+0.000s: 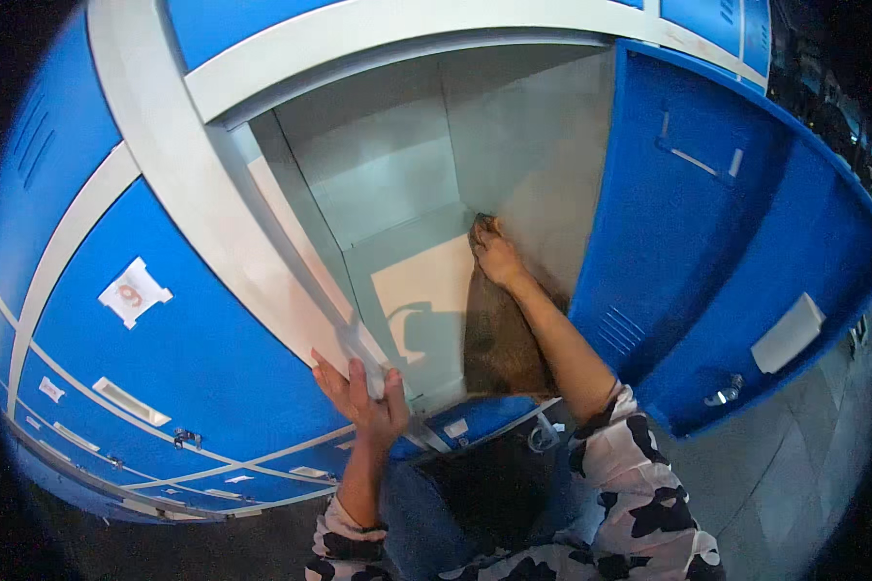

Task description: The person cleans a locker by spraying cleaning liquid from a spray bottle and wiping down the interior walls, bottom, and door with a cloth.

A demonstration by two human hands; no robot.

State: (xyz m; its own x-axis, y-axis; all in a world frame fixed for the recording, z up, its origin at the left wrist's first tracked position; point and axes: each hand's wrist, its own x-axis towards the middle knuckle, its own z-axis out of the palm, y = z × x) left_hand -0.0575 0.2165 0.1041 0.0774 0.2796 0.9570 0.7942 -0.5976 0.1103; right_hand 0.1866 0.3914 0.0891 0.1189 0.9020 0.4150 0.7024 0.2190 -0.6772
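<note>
An open metal locker compartment (400,181) with a pale grey interior lies before me. My right hand (495,250) reaches inside, its fingers closed on the gathered top of a brown bag or cloth (505,341). That brown thing stands along the right side of the compartment floor, partly hidden behind my forearm. My left hand (370,399) rests against the white locker frame (276,290) at the compartment's lower left, fingers spread and holding no loose object. Shadows fall across the compartment floor.
The blue locker door (697,240) is swung wide to the right, with a lock (724,392) near its edge. A closed blue door (182,327) on the left bears a paper label (134,293) with writing. Grey floor tiles (756,465) show below right.
</note>
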